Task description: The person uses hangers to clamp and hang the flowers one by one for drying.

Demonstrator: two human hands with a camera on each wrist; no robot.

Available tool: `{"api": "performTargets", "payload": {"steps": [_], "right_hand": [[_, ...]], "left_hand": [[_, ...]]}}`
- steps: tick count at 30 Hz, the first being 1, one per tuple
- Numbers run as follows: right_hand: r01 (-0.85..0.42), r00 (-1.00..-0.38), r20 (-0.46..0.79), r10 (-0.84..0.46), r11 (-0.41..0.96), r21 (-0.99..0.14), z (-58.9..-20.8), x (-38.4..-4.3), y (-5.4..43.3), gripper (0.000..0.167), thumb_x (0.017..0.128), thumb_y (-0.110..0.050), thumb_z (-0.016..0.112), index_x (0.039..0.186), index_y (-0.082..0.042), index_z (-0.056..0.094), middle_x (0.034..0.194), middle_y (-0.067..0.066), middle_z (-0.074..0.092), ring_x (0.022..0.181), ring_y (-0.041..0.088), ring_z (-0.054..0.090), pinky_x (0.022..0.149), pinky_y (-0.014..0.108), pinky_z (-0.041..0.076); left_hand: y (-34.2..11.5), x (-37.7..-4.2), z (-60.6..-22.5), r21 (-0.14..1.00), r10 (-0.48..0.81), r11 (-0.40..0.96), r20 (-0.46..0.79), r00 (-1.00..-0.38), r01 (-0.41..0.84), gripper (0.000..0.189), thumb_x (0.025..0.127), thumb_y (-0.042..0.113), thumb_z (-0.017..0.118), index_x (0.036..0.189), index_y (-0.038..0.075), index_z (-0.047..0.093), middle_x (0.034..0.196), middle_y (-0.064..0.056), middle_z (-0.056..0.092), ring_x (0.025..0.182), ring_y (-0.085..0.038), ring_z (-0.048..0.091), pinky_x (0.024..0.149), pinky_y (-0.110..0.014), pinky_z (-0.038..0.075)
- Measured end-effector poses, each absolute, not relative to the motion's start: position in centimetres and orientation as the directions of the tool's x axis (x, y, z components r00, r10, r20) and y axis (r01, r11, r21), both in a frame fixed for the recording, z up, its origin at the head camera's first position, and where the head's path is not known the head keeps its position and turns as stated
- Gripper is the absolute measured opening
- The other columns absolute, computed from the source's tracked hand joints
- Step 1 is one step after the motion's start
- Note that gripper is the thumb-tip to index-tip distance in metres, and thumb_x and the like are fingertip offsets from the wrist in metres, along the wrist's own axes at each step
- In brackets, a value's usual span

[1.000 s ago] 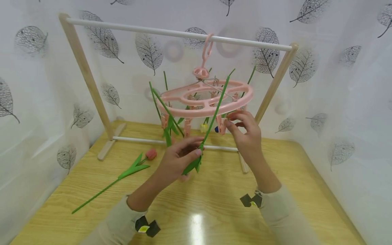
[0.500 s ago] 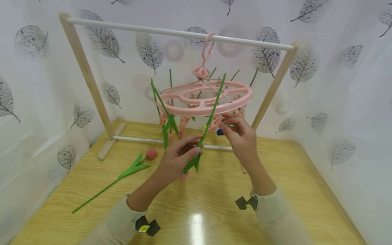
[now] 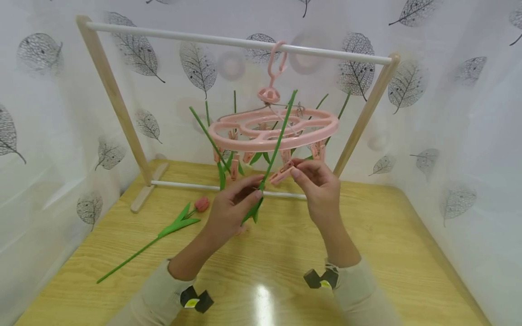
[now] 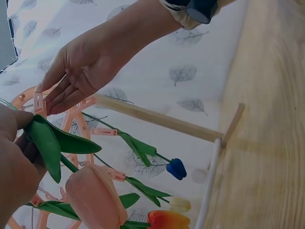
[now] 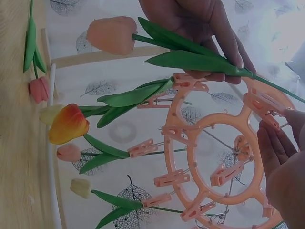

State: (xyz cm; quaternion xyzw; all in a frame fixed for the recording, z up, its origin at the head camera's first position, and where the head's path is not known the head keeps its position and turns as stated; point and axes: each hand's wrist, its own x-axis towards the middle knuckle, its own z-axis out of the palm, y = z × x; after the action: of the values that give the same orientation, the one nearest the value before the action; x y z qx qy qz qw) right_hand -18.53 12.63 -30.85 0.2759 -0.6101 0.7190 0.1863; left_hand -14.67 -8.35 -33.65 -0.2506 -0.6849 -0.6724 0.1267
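Observation:
An artificial tulip with a peach bloom [image 5: 112,36] hangs head down from my left hand [image 3: 233,203], which pinches it by the stem and leaf base. Its green stem [image 3: 281,133] rises in front of a pink round clip hanger [image 3: 244,146]. My right hand [image 3: 322,190] pinches the handle end of a pink clothespin [image 3: 281,173] under the hanger's front rim, tilting it towards the stem. In the right wrist view that clothespin [image 5: 262,102] lies close to the stem; whether they touch I cannot tell. In the head view the left hand hides most of the bloom.
The hanger hooks over the white top rod [image 3: 228,41] of a wooden stand [image 3: 112,90]. Several tulips hang from its other clips, among them a blue one [image 4: 176,169] and an orange one [image 5: 69,124]. A red tulip [image 3: 201,203] lies at left on the table [image 3: 285,280].
My right hand has moved left and slightly down, and now pinches a clothespin tilted away from the rim. The hanger has turned somewhat. The left hand and its tulip have shifted slightly left.

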Motion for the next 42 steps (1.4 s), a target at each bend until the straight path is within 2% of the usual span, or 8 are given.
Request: {"api": "performTargets", "payload": {"steps": [3, 6, 10, 15, 23, 31, 37, 42], "right_hand": [[-0.609, -0.770, 0.636, -0.051, -0.238, -0.757, -30.9, -18.3, 12.3, 0.009, 0.093, -0.001, 0.070, 0.095, -0.010, 0.068, 0.108, 0.001, 0.074, 0.105, 0.016, 0.072, 0.093, 0.028, 0.057], [-0.627, -0.758, 0.651, -0.027, -0.240, -0.741, -31.0, -18.0, 11.9, 0.010, 0.092, -0.001, 0.071, 0.094, -0.010, 0.069, 0.105, 0.001, 0.075, 0.100, 0.015, 0.073, 0.089, 0.026, 0.058], [-0.635, -0.751, 0.660, -0.020, -0.249, -0.731, -30.9, -17.6, 11.6, 0.013, 0.092, 0.002, 0.070, 0.094, -0.011, 0.070, 0.102, 0.001, 0.075, 0.096, 0.014, 0.073, 0.086, 0.026, 0.059], [-0.613, -0.760, 0.649, -0.039, -0.287, -0.736, -30.8, -17.4, 11.4, 0.021, 0.092, 0.008, 0.067, 0.095, -0.013, 0.071, 0.101, -0.001, 0.075, 0.097, 0.013, 0.073, 0.089, 0.028, 0.058], [-0.661, -0.729, 0.684, -0.034, -0.224, -0.716, -30.9, -17.3, 11.5, 0.012, 0.091, 0.002, 0.071, 0.095, -0.009, 0.071, 0.101, -0.001, 0.075, 0.092, 0.012, 0.073, 0.083, 0.025, 0.059], [-0.673, -0.721, 0.692, -0.010, -0.227, -0.704, -31.1, -17.3, 11.4, 0.016, 0.090, 0.005, 0.071, 0.094, -0.011, 0.071, 0.098, -0.002, 0.075, 0.090, 0.010, 0.073, 0.082, 0.024, 0.059], [-0.707, -0.691, 0.723, 0.003, -0.214, -0.674, -31.2, -17.3, 11.3, 0.006, 0.090, -0.002, 0.074, 0.095, -0.004, 0.070, 0.100, 0.000, 0.076, 0.091, 0.012, 0.073, 0.080, 0.023, 0.059], [-0.686, -0.706, 0.707, -0.031, -0.215, -0.695, -31.2, -17.4, 11.4, 0.009, 0.091, 0.000, 0.072, 0.095, -0.007, 0.069, 0.104, 0.000, 0.075, 0.094, 0.012, 0.073, 0.083, 0.025, 0.059]], "left_hand": [[-8.3, -14.6, -33.6, 0.849, 0.159, -0.016, 0.523, -0.837, 0.528, 0.035, 0.100, 0.008, 0.063, 0.135, 0.009, 0.063, 0.121, -0.016, 0.065, 0.103, -0.014, 0.064, 0.085, -0.023, 0.055], [-8.2, -14.6, -33.7, 0.833, 0.158, -0.012, 0.548, -0.821, 0.553, 0.035, 0.100, 0.007, 0.063, 0.135, 0.009, 0.063, 0.122, -0.017, 0.065, 0.104, -0.015, 0.063, 0.086, -0.024, 0.055], [-8.1, -14.8, -33.9, 0.812, 0.170, -0.007, 0.577, -0.799, 0.584, 0.035, 0.099, 0.003, 0.063, 0.134, 0.006, 0.062, 0.119, -0.014, 0.066, 0.103, -0.016, 0.064, 0.087, -0.025, 0.056], [-8.0, -14.9, -34.1, 0.809, 0.172, 0.007, 0.578, -0.798, 0.588, 0.035, 0.099, 0.004, 0.063, 0.134, 0.007, 0.063, 0.118, -0.009, 0.067, 0.103, -0.015, 0.064, 0.088, -0.025, 0.055], [-7.9, -14.8, -34.1, 0.813, 0.172, 0.012, 0.572, -0.802, 0.582, 0.035, 0.099, 0.006, 0.063, 0.134, 0.008, 0.063, 0.119, -0.009, 0.067, 0.103, -0.016, 0.064, 0.088, -0.026, 0.055], [-7.8, -14.7, -34.0, 0.818, 0.172, 0.017, 0.564, -0.807, 0.575, 0.035, 0.099, 0.006, 0.063, 0.134, 0.008, 0.063, 0.119, -0.009, 0.067, 0.104, -0.016, 0.064, 0.088, -0.025, 0.055], [-7.7, -14.6, -33.9, 0.812, 0.177, 0.000, 0.575, -0.799, 0.584, 0.035, 0.099, 0.004, 0.063, 0.134, 0.006, 0.062, 0.122, -0.010, 0.066, 0.105, -0.017, 0.064, 0.089, -0.026, 0.056], [-7.7, -14.4, -33.8, 0.822, 0.176, 0.003, 0.560, -0.810, 0.569, 0.035, 0.100, 0.006, 0.062, 0.134, 0.006, 0.062, 0.121, -0.011, 0.066, 0.104, -0.016, 0.064, 0.088, -0.026, 0.056]]}}
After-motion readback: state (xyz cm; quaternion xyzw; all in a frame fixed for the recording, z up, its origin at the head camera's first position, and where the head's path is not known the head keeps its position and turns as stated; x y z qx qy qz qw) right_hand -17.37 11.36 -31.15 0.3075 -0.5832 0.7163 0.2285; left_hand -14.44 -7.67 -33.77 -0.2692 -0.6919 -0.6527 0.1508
